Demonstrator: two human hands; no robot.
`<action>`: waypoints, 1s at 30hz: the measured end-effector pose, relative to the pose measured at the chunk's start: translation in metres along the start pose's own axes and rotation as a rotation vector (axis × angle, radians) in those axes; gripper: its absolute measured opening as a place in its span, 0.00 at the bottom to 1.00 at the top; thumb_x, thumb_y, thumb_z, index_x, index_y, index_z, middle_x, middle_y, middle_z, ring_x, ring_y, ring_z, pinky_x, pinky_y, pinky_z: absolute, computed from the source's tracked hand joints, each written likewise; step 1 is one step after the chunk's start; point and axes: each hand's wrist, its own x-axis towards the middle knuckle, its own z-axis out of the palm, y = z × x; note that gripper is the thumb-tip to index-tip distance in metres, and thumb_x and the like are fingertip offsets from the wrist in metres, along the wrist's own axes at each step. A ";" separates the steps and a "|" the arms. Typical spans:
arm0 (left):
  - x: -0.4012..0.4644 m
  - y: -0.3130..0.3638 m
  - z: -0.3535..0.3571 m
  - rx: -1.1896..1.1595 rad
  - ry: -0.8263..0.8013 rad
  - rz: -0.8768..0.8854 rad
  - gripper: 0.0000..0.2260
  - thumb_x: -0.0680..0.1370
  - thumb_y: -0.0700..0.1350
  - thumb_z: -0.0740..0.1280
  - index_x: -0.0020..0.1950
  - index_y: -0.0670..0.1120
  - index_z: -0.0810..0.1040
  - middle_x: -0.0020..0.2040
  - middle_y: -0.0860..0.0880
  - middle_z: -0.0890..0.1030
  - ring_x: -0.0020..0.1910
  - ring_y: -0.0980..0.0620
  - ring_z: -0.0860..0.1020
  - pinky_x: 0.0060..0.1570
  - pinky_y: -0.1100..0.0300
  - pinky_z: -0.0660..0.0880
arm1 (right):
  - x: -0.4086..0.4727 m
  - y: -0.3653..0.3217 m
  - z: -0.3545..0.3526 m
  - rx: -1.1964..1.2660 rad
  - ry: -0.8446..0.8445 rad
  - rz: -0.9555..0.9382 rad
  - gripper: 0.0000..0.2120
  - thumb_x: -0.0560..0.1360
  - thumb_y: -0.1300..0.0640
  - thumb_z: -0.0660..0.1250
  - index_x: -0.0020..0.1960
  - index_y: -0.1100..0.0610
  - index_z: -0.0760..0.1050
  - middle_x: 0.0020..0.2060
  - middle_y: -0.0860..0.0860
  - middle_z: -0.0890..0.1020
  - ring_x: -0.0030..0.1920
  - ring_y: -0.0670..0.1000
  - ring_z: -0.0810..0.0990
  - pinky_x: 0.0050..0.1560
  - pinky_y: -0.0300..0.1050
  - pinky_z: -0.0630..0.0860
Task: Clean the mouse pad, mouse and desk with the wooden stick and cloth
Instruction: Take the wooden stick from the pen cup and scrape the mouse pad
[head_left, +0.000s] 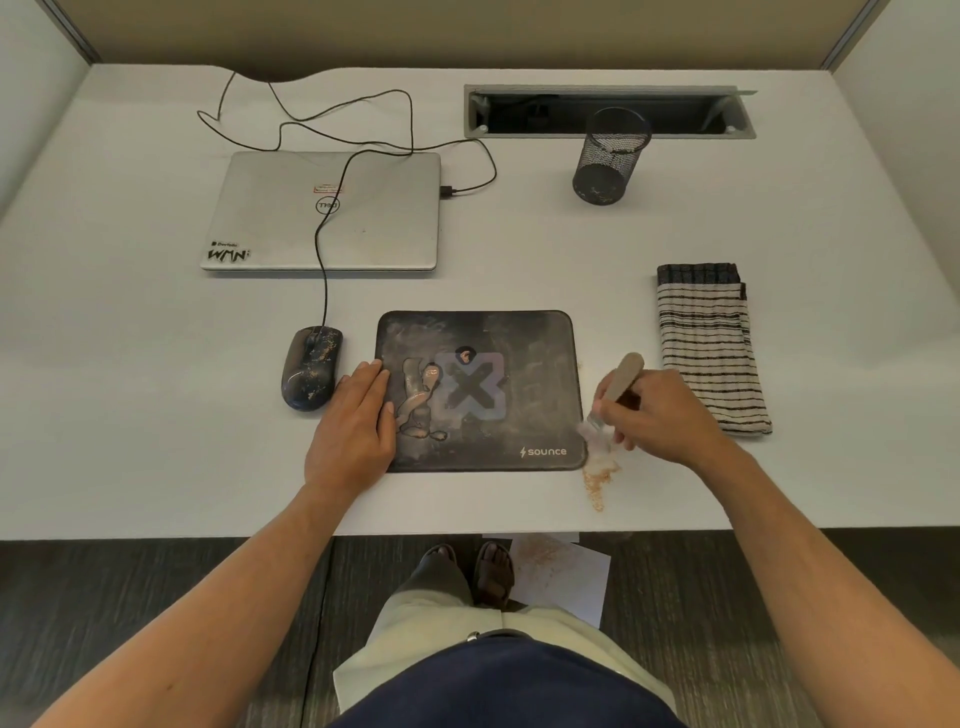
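1. We are pressing our left hand (358, 415) flat, fingers straight, on the left edge of the mouse pad (480, 391) to steady it on the desk (156, 415).
2. We are gripping the wooden stick (621, 379) in our right hand (657, 415), fingers curled round its handle, just off the pad's right edge. Its lower end is blurred, so we cannot tell exactly what it is touching.
3. We judge that we are working on the sweeping step: a pile of crumbs (597, 480) is lying on the desk beside the pad's near right corner, while brownish smears are remaining on the pad's left half.
4. A sheet of paper (563, 577) dusted with crumbs is lying on the floor below the desk edge; it looks like the place where the sweepings are going.
5. The next move, we think, is calling for a short stroke toward the near edge, keeping the pile together.
6. The mouse (310, 366), speckled with dirt, is sitting just left of our left hand, and the striped cloth (711, 348) is lying folded to the right, held by neither hand.
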 end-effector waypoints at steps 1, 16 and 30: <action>0.000 0.000 0.000 0.000 -0.003 -0.001 0.23 0.81 0.48 0.55 0.74 0.40 0.66 0.74 0.44 0.66 0.74 0.48 0.63 0.75 0.55 0.53 | 0.004 -0.003 0.001 0.052 0.058 -0.018 0.06 0.76 0.53 0.68 0.44 0.54 0.81 0.36 0.50 0.83 0.33 0.46 0.83 0.38 0.48 0.83; 0.000 0.000 0.000 -0.001 0.001 0.008 0.22 0.81 0.47 0.56 0.73 0.39 0.67 0.74 0.42 0.67 0.74 0.47 0.63 0.75 0.54 0.54 | 0.042 -0.018 0.037 -0.037 0.114 -0.453 0.07 0.72 0.68 0.71 0.48 0.62 0.84 0.45 0.56 0.85 0.45 0.55 0.82 0.49 0.49 0.78; 0.000 0.001 -0.001 0.000 0.002 -0.001 0.23 0.81 0.47 0.55 0.74 0.39 0.66 0.75 0.43 0.66 0.74 0.48 0.62 0.75 0.61 0.47 | 0.034 -0.039 0.018 0.090 0.079 -0.323 0.04 0.71 0.62 0.74 0.46 0.56 0.85 0.40 0.44 0.84 0.41 0.36 0.79 0.44 0.25 0.70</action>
